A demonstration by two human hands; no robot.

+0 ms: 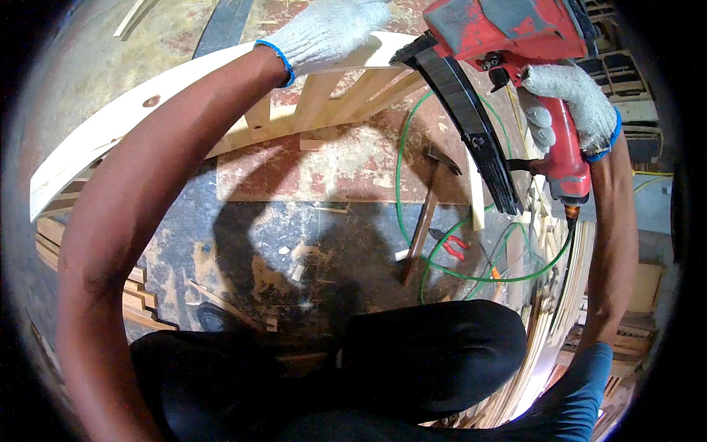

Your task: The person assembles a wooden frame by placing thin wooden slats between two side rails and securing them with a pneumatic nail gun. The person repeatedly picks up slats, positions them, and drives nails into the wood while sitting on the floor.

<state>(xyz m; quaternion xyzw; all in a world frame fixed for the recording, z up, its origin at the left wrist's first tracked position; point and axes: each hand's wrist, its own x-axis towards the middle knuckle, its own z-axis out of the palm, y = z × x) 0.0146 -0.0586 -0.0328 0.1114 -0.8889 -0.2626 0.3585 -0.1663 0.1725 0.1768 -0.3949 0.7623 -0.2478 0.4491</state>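
Observation:
My right hand [574, 103], in a white knit glove with a blue cuff, is wrapped round the handle of a red and black nail gun [508, 29]. The gun's long black magazine slants down, and its nose is beside a pale wooden frame [184, 87]. My left hand [324, 33], gloved the same way, is closed on the frame's upper board; its fingertips are partly hidden at the top of the view. Several slats run beneath that curved board, partly covered by my left forearm.
A hammer [423, 228] and red-handled pliers [451, 243] lie on the stained floor. A green air hose [401, 169] loops around them and up to the gun. Long wood strips [563, 272] are stacked at right, and short pieces [136, 302] lie at left near my knees.

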